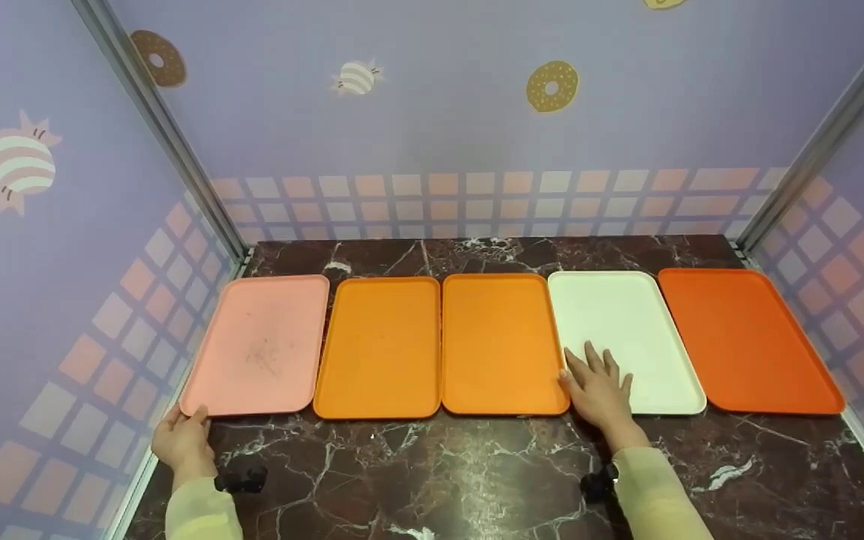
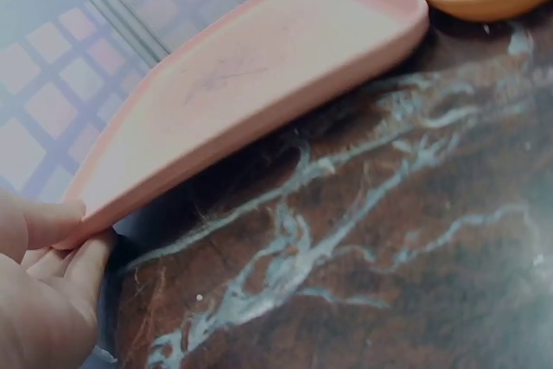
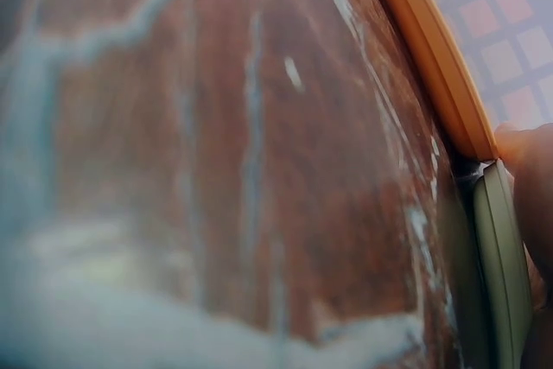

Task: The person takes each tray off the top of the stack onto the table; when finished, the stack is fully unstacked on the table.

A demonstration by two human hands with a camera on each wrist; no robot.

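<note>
My left hand grips the near left corner of a pink tray. In the left wrist view the thumb lies over the tray's rim, with fingers underneath. Spread fingers of my right hand rest on the near left part of a white tray. Its thumb reaches the edge of the neighbouring orange tray. Another orange tray lies between that one and the pink tray. The right wrist view shows only part of the right hand, beside the orange and white rims.
A red-orange tray lies at the right end of the row. Dark marbled tabletop runs in front of the trays. Patterned lilac walls enclose the back and both sides, with metal posts at the corners.
</note>
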